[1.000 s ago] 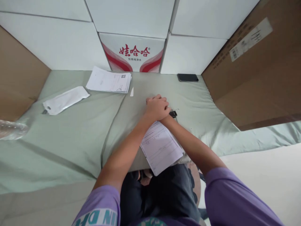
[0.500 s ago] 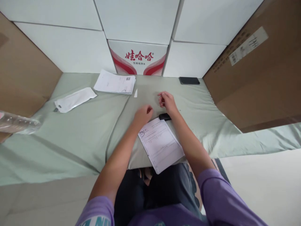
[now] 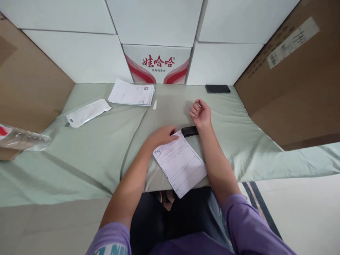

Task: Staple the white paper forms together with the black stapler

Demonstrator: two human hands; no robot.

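Printed sheets of paper (image 3: 183,164) lie at a slant on the cloth-covered table, their near corner jutting past the edge over my lap. My left hand (image 3: 165,135) grips their far left edge, the thumb on top and the other fingers partly hidden. A black stapler (image 3: 189,131) lies just past the far corner of the sheets. Beyond it my right hand (image 3: 201,113) is raised and closed, its fingers curled toward the palm. Whatever those fingers may hold is hidden. The right forearm passes beside the sheets and overlaps the stapler's right end.
Farther left lie a stack of papers (image 3: 131,92), a white scrap (image 3: 154,104) and a white packet (image 3: 88,112). A plastic-wrapped bottle (image 3: 23,139) is at far left. A black phone (image 3: 217,89) rests near white boxes (image 3: 159,26). Cardboard boxes (image 3: 305,95) flank the table.
My left hand has come down onto the sheets' edge and taken hold. My right hand has moved to the right and turned, its fingers now curled in. The sheets have shifted slightly.
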